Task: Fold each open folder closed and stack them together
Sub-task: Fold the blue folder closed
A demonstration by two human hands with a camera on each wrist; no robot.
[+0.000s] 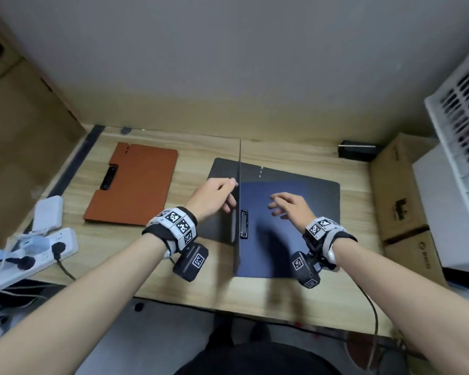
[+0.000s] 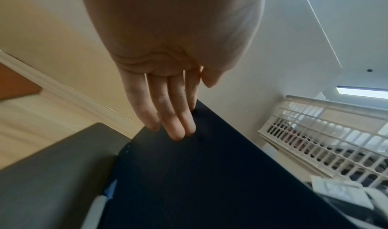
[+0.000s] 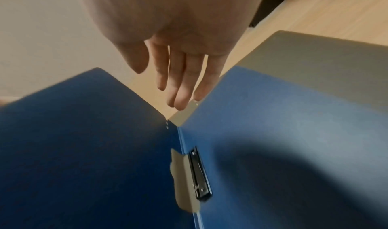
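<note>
A blue folder (image 1: 282, 244) lies on an open grey folder (image 1: 309, 180) at the table's middle. Its left cover (image 1: 239, 185) stands upright, seen edge-on. My left hand (image 1: 220, 196) presses straight fingers (image 2: 168, 116) against that cover's dark outer face (image 2: 210, 174), the thumb apart from it. My right hand (image 1: 287, 205) hovers with relaxed fingers (image 3: 180, 76) over the flat right half (image 3: 283, 116), holding nothing. A black clip (image 3: 199, 174) sits at the spine. An orange folder (image 1: 136, 185) lies closed at the left.
The wooden table (image 1: 201, 288) carries a white power strip (image 1: 30, 255) and adapter (image 1: 48, 212) at its left edge. A black box (image 1: 358, 151) sits at the back right. Cardboard boxes (image 1: 398, 190) and a white basket (image 1: 463, 117) stand to the right.
</note>
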